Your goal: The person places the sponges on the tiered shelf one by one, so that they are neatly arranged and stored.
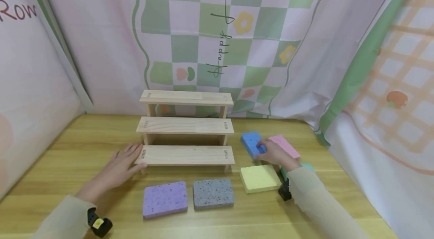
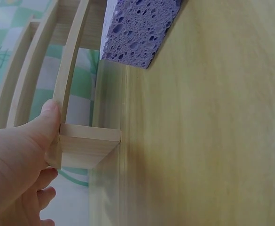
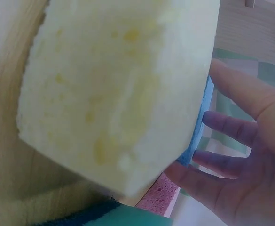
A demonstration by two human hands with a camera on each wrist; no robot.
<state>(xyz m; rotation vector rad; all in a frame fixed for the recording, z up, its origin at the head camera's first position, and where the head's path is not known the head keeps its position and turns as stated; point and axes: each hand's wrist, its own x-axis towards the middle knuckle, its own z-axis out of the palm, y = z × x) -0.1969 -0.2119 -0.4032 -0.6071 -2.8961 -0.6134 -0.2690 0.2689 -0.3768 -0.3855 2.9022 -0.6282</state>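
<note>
At the left end of the wooden three-step rack (image 1: 188, 155), my left hand (image 1: 118, 163) grips the lowest step. Its thumb (image 2: 50, 113) lies on the step's front edge in the left wrist view, with fingers bent behind the end. My right hand (image 1: 272, 152) holds the blue sponge (image 1: 250, 142) with thumb and fingertips, to the right of the rack. In the right wrist view the yellow sponge (image 3: 99, 94) covers most of the blue one. A pink sponge (image 1: 286, 146) lies just beyond the right hand. The yellow sponge lies nearer me, below that hand.
A purple sponge (image 1: 165, 199) and a grey sponge (image 1: 213, 194) lie side by side before the rack. The right forearm partly covers a green sponge (image 1: 307, 166). Printed curtains (image 1: 217, 24) hang behind and beside the wooden table (image 1: 78, 137).
</note>
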